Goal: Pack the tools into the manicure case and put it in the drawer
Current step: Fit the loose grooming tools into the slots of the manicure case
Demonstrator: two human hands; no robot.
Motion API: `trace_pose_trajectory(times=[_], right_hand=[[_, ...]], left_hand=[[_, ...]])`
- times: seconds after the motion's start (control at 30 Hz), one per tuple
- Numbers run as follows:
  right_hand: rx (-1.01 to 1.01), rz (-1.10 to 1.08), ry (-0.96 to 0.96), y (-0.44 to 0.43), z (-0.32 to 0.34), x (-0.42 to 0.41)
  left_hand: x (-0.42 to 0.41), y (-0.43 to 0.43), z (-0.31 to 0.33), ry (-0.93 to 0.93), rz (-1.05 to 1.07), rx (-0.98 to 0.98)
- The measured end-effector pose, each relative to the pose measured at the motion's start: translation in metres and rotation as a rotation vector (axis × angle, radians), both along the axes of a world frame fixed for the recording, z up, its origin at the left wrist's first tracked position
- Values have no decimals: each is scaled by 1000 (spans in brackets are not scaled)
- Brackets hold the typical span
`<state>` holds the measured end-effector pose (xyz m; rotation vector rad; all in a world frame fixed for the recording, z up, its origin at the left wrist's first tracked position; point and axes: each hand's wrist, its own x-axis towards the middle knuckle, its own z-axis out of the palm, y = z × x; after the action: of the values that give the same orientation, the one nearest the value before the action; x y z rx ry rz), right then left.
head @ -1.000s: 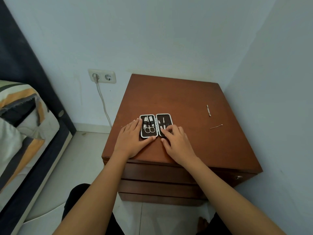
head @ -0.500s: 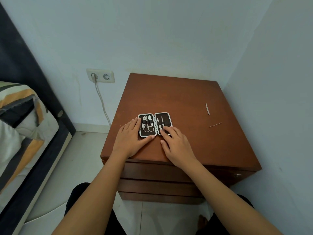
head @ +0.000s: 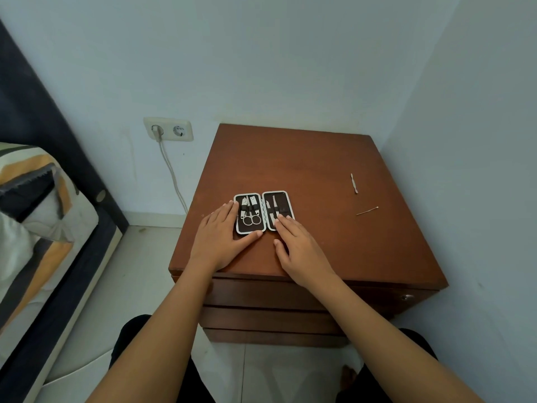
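Little has shifted since a moment ago: both my hands rest where they were, and my right fingertips have slid slightly lower on the right half of the case. Manicure case [head: 263,212] lies open flat on the nightstand [head: 319,158], near its front-left part, two halves side by side, hinge running away from me, each half's long axis pointing toward the back wall. Left half holds scissors [head: 251,219] and two other small tools strapped in; right half holds two slim tools, hard to tell apart. My left hand [head: 222,241] lies flat, fingers together along the case's left edge, thumb stretched under its near edge. My right hand [head: 300,248] lies flat, fingers loosely spread, tips on the near end of the right half, gripping nothing. Two loose tools sit well apart from the case at the right: a metal pusher [head: 354,183] pointing front to back, and a thin stick [head: 367,211] lying nearly crosswise. Nothing lies between them and the case. Three closed drawers [head: 270,295] stack below. Wall socket [head: 168,129] with one plugged cable [head: 173,175] at left; bed [head: 37,216] further left.
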<state>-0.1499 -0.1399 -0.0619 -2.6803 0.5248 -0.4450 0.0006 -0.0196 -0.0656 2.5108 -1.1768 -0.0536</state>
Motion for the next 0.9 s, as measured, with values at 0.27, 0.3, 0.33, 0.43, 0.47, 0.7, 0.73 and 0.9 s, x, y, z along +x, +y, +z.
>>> trace_pose_trajectory(times=[0.27,0.3,0.33,0.43,0.47,0.7,0.73,0.9], right_hand=[[159,-135,-98,-35,13,-2],[163,-197,-93,-51,15,0],[166,-261,-72,-69,18,1],[137,-402,70,-117,27,6],[120,-429,132,-129,30,7],[37,-423,470,-154,26,16],[33,-412,460,-149,25,17],[-1,-305,353,-111,14,15]], left_hand=[[1,0,0,-1,5,-4],[2,0,0,4,3,-7],[1,0,0,8,3,-10],[2,0,2,18,6,-18],[2,0,2,19,6,-21],[3,-1,2,28,9,-25],[3,-1,2,25,9,-25],[2,0,3,30,11,-38]])
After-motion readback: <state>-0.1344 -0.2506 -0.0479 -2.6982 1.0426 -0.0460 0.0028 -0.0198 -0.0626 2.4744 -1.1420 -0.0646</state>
